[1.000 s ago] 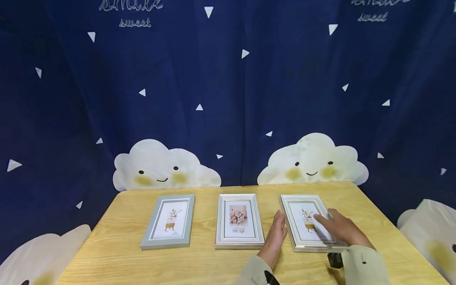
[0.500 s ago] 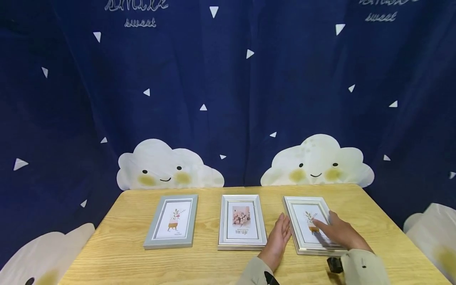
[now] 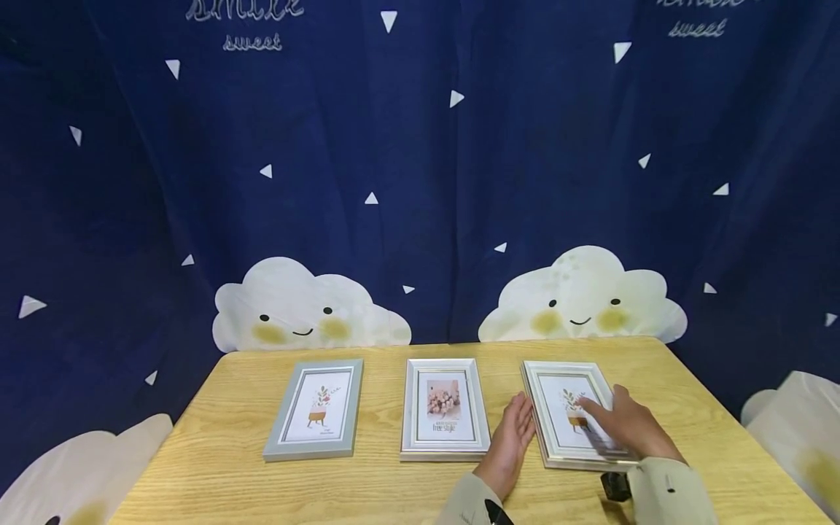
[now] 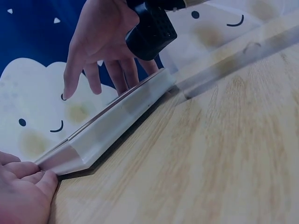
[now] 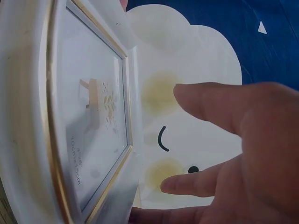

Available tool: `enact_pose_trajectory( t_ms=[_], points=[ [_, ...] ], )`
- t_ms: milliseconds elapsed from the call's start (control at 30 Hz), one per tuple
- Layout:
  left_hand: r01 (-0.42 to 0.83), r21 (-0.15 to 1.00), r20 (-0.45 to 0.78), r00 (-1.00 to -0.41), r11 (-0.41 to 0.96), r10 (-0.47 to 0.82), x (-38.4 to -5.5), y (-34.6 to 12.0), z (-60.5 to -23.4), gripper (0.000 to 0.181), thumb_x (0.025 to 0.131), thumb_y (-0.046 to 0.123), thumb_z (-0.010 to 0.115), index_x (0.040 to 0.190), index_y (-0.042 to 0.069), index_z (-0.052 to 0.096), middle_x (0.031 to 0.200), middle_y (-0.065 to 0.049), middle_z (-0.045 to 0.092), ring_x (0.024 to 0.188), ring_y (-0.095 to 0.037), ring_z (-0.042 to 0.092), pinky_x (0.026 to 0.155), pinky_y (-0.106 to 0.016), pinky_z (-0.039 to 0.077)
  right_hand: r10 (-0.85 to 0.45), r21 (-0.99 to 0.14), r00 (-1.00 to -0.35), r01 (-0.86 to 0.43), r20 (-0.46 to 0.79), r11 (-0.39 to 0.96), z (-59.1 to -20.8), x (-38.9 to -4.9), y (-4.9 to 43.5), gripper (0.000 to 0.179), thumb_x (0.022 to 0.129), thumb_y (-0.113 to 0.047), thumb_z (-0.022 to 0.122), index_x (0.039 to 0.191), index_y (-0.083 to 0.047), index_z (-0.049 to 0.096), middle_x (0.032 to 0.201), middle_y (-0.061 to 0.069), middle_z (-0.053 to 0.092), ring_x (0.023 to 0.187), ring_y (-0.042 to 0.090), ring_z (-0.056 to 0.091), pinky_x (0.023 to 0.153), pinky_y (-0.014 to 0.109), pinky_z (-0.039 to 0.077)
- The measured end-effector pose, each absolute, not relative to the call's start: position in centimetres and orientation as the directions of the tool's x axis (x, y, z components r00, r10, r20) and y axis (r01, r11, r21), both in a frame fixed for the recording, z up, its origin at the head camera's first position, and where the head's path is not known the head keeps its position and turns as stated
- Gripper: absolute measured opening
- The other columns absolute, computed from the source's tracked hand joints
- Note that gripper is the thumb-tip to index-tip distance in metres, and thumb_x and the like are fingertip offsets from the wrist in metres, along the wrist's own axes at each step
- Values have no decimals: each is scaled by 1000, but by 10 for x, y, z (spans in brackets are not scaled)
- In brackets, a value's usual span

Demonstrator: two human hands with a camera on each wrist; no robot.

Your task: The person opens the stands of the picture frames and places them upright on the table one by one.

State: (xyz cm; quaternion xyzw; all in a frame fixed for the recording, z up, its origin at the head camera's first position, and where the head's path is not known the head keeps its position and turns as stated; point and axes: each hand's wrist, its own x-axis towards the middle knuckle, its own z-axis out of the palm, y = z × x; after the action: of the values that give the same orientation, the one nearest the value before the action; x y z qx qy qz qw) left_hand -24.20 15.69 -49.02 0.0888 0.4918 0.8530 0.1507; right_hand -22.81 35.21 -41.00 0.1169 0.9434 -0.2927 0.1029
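Farthest right of three picture frames on the table lies a white picture frame (image 3: 569,412) with a thin gold inner line and a plant-in-a-pot print. My left hand (image 3: 509,445) stands on edge along its left side, fingertips right at the rim. In the left wrist view, the fingers of my left hand (image 4: 25,186) meet the frame's near corner (image 4: 70,161). My right hand (image 3: 633,423) is at the frame's right side, its thumb stretched out over the picture. The right wrist view shows the right thumb (image 5: 201,100) and fingers spread, apart from the glass.
A white picture frame (image 3: 407,408) with a pink flower print lies left of my left hand. Farther left is a grey-blue picture frame (image 3: 278,430). They lie on a light wooden table (image 3: 262,496). Behind it hangs a dark blue curtain (image 3: 328,146) printed with clouds.
The head view has shifted slightly. Around half a second ago, the right picture frame moved a little towards me with both hands beside it; since then, everything holds nearly still.
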Motion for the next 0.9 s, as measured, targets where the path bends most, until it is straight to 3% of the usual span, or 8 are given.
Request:
enact_pose_trajectory(
  t_ms=[233, 333, 400, 467, 567, 633, 900],
  points=[
    [-154, 861, 24, -939, -484, 342, -242, 154, -487, 72, 101, 47, 35, 148, -7, 26, 152, -24, 28, 142, -38, 24, 115, -44, 23, 184, -539, -953, 290, -242, 791, -408, -231, 354, 110, 91, -69, 38, 141, 24, 6, 141, 47, 14, 128, 60, 24, 99, 65, 33],
    [-153, 863, 25, -939, -481, 344, -242, 155, -487, 70, 101, 45, 35, 147, -7, 28, 152, -23, 29, 142, -36, 24, 115, -44, 23, 186, -523, -955, 284, -233, 803, -407, -230, 356, 107, 92, -68, 38, 137, 26, 14, 139, 48, 20, 124, 60, 31, 96, 63, 37],
    [-148, 866, 30, -938, -478, 345, -242, 156, -487, 70, 101, 45, 35, 147, -7, 29, 152, -22, 29, 142, -36, 25, 115, -43, 24, 184, -510, -959, 270, -214, 816, -407, -230, 358, 102, 93, -66, 39, 132, 27, 25, 132, 48, 32, 112, 55, 45, 88, 59, 43],
    [-146, 863, 32, -940, -484, 340, -242, 156, -487, 69, 101, 45, 35, 147, -6, 30, 152, -21, 31, 142, -35, 26, 115, -42, 24, 185, -502, -964, 257, -189, 826, -408, -230, 359, 90, 94, -61, 42, 121, 25, 39, 114, 43, 47, 94, 45, 53, 78, 50, 47],
    [-143, 857, 35, -942, -495, 334, -242, 156, -487, 68, 101, 44, 36, 147, -5, 31, 152, -20, 32, 142, -33, 27, 115, -41, 25, 192, -491, -970, 240, -146, 837, -408, -231, 361, 74, 95, -52, 46, 105, 21, 49, 91, 28, 55, 77, 30, 52, 66, 42, 45],
    [-146, 853, 33, -943, -501, 332, -242, 156, -487, 67, 101, 45, 37, 147, -4, 31, 152, -18, 33, 142, -31, 28, 115, -40, 25, 206, -485, -970, 242, -128, 840, -408, -231, 361, 66, 96, -47, 47, 101, 19, 51, 85, 22, 55, 74, 28, 52, 65, 42, 44],
    [-105, 858, 85, -936, -502, 342, -240, 157, -484, 61, 102, 37, 37, 148, -2, 31, 154, -17, 30, 143, -29, 25, 116, -38, 23, 278, -514, -949, 316, -151, 797, -407, -230, 363, 55, 101, -28, 38, 121, 23, 42, 111, 38, 51, 96, 42, 53, 80, 54, 46]
  ],
)
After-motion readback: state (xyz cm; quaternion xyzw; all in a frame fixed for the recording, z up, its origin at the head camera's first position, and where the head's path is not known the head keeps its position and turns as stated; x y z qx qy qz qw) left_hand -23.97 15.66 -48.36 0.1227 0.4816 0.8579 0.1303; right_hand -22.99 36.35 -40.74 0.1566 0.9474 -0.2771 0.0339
